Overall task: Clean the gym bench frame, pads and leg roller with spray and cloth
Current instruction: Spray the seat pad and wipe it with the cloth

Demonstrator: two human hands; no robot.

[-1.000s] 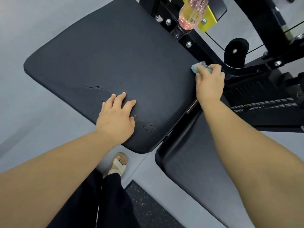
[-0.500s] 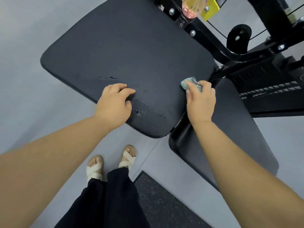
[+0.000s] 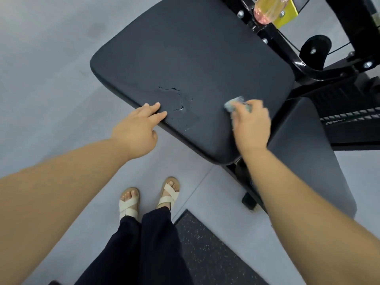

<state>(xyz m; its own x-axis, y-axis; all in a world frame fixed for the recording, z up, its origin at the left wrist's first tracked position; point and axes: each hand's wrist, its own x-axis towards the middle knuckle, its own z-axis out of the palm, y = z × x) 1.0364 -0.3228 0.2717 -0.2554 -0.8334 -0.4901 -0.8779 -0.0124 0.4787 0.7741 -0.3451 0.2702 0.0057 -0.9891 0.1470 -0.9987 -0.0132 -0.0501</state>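
Note:
A large black bench pad [image 3: 191, 64] fills the upper middle, with cracked, worn patches near its front edge. My right hand [image 3: 251, 124] presses a small blue-grey cloth [image 3: 236, 104] onto the pad near its right front corner. My left hand [image 3: 137, 128] rests at the pad's left front edge, fingers spread and touching it, holding nothing. A second black pad [image 3: 308, 161] lies lower right. The black metal frame [image 3: 304, 64] runs along the top right, with a pink-liquid spray bottle [image 3: 265, 11] standing on it.
Grey floor surrounds the bench, and a dark speckled mat [image 3: 209, 254] lies at bottom centre. My feet in beige sandals [image 3: 150, 200] stand just in front of the pad. A black pulley wheel [image 3: 316, 48] and cables sit at top right.
My right hand dragged the cloth from the frame side, down across the pad toward its front corner. My left hand slid off the pad top to its left front edge.

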